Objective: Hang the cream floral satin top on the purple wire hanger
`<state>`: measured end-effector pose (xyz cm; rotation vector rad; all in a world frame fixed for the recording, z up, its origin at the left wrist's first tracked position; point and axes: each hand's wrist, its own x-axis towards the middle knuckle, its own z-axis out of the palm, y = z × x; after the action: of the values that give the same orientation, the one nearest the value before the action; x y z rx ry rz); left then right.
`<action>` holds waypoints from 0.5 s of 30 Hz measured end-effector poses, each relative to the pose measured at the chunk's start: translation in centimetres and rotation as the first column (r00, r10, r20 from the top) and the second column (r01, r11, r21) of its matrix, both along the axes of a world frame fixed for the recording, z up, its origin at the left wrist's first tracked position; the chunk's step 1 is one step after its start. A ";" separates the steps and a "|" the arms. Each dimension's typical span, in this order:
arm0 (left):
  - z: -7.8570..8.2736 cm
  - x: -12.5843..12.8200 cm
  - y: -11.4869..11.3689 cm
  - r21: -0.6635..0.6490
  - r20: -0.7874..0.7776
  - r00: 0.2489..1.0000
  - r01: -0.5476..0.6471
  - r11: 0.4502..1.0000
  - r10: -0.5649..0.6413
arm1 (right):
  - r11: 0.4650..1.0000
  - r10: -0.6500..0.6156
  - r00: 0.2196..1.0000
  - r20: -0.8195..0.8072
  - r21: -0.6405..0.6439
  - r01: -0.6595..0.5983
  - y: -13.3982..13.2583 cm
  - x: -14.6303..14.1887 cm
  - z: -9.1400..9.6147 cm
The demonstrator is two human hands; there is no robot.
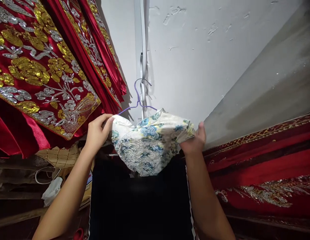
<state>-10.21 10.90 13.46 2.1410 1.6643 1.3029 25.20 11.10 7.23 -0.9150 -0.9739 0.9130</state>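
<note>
A short-sleeved white top with blue and yellow flowers (145, 150) hangs in front of me on a thin purple wire hanger (138, 100). The hanger's hook is up at a pale metal rail; its arms run into the neckline. At the left shoulder, my left hand (98, 131) pinches the cloth between thumb and fingers. My right hand (194, 140) is at the sleeve on the right side, touching it, with the thumb raised away from the cloth. Its other fingers are blurred and partly hidden by the sleeve.
Red garments with gold and silver sequins (42, 73) hang at the upper left. The pale upright rail (142, 40) stands along a scuffed white wall (184, 63). More red embroidered cloth (264, 166) lines the right side. A white item (52, 190) and clutter lie lower left.
</note>
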 end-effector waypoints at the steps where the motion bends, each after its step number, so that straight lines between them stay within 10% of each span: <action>1: 0.0 0.2 0.1 0.005 0.002 1.000 0.015 1.000 -0.015 | 1.000 -0.018 0.999 -0.026 -0.001 0.018 0.1 0.3 0.7; 6: 0.9 1.4 1.6 0.025 0.031 0.998 0.057 0.998 -0.058 | 0.999 -0.044 0.990 0.132 0.026 0.040 -0.1 -1.5 6.0; 9: 1.5 1.8 2.4 0.008 0.068 0.996 0.060 0.998 -0.060 | 0.975 0.206 0.946 0.252 0.024 -0.219 -1.6 -3.5 8.0; 11: 1.7 1.8 2.4 -0.015 0.111 0.988 0.109 0.994 -0.106 | 0.825 0.535 0.774 0.338 -0.013 -0.565 -2.6 -4.1 8.1; 14: 1.7 1.9 1.1 -0.097 0.227 0.943 0.270 0.958 -0.243 | 0.412 0.861 0.347 0.371 -0.112 -0.904 -3.2 -3.9 6.5; 15: 1.7 2.1 0.3 -0.130 0.247 0.922 0.336 0.933 -0.298 | 0.392 0.874 0.330 0.356 -0.117 -0.912 -3.1 -3.9 5.7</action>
<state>-8.14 11.23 15.18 1.9771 1.2291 1.2036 21.35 7.99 12.90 -0.3571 -1.9504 1.6453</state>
